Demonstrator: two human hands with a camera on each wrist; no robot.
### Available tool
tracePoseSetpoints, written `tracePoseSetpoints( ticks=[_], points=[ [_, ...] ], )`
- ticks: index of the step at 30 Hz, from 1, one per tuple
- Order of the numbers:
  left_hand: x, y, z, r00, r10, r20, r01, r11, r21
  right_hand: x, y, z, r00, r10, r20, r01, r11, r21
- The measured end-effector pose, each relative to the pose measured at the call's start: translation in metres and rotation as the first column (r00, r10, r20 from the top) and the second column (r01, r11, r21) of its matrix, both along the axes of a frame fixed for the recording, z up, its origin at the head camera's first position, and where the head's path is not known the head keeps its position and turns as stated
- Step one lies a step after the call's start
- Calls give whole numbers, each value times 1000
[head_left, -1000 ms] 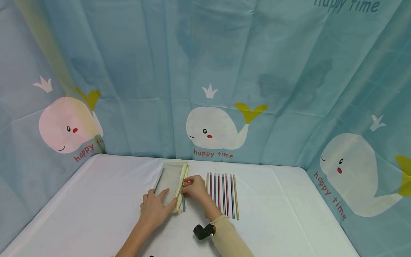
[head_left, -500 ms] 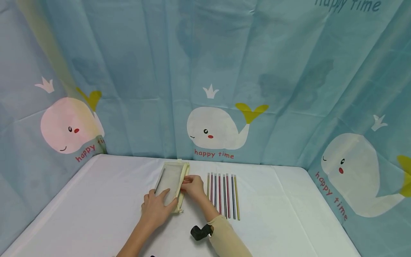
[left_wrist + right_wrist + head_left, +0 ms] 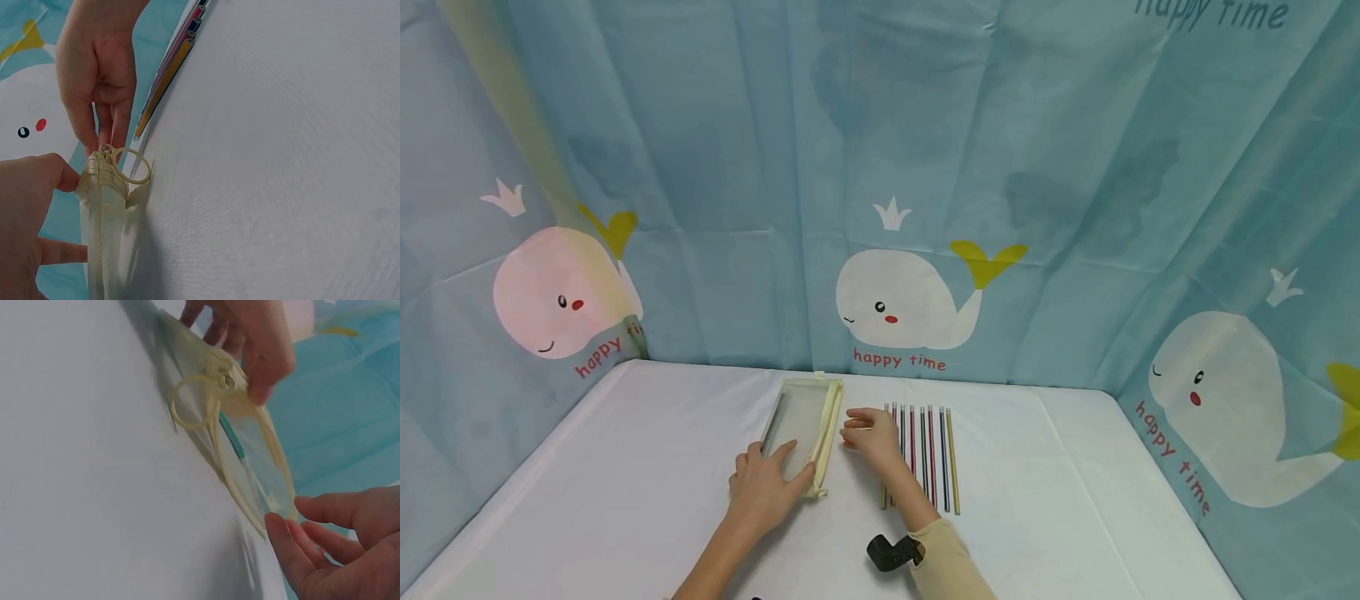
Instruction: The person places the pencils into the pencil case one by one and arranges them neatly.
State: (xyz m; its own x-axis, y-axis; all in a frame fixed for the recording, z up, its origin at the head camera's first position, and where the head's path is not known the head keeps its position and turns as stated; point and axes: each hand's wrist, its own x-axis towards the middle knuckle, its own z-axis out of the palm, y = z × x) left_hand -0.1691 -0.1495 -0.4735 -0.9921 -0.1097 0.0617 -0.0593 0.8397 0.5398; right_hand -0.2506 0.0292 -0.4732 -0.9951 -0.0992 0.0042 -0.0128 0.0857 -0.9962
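Observation:
A see-through zip pouch point(image 3: 802, 412) with pale yellow trim lies on the table, its zipper side parted. My left hand point(image 3: 766, 487) holds it across the near end, thumb by the zipper edge and fingers toward the opposite edge. In the right wrist view a green pencil point(image 3: 232, 435) shows inside the pouch, near the ring zipper pull point(image 3: 173, 407). My right hand point(image 3: 874, 437) is just right of the pouch mouth, holding nothing, with its fingers loosely bent. Beneath and beyond the right wrist, several pencils point(image 3: 932, 458) lie side by side, some partly hidden by the forearm.
A white cloth covers the table point(image 3: 1052, 500). Blue curtains point(image 3: 715, 167) printed with whales stand along the back and sides. A black wrist camera point(image 3: 891, 553) juts from the right sleeve, low over the table.
The green pencil, earlier pinched by my right hand at the pouch's zipper side, is now inside. My right hand has let go and drawn back right. My left hand stays put.

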Motion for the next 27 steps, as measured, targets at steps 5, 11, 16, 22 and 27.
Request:
tracePoseSetpoints(
  ticks=[5, 11, 16, 22, 27],
  points=[
    [0, 0, -1, 1000, 0, -6, -1, 1000, -7, 2, 16, 1, 1000, -6, -16, 7, 998, 64],
    [0, 0, -3, 1000, -9, -4, 9, 1000, -4, 1, 30, 3, 997, -31, -64, 40, 987, 153],
    [-1, -1, -2, 1000, -17, -1, 17, 1000, 2, 0, 37, 5, 996, -36, -85, 51, 981, 186],
    [-2, -1, -1, 1000, -23, 5, 23, 1000, 3, 0, 42, 7, 996, -53, -72, 67, 977, 203],
    [-2, -1, -1, 1000, -27, 7, 27, 1000, 1, 2, 43, 8, 996, -57, -73, 73, 968, 241]
  ],
)
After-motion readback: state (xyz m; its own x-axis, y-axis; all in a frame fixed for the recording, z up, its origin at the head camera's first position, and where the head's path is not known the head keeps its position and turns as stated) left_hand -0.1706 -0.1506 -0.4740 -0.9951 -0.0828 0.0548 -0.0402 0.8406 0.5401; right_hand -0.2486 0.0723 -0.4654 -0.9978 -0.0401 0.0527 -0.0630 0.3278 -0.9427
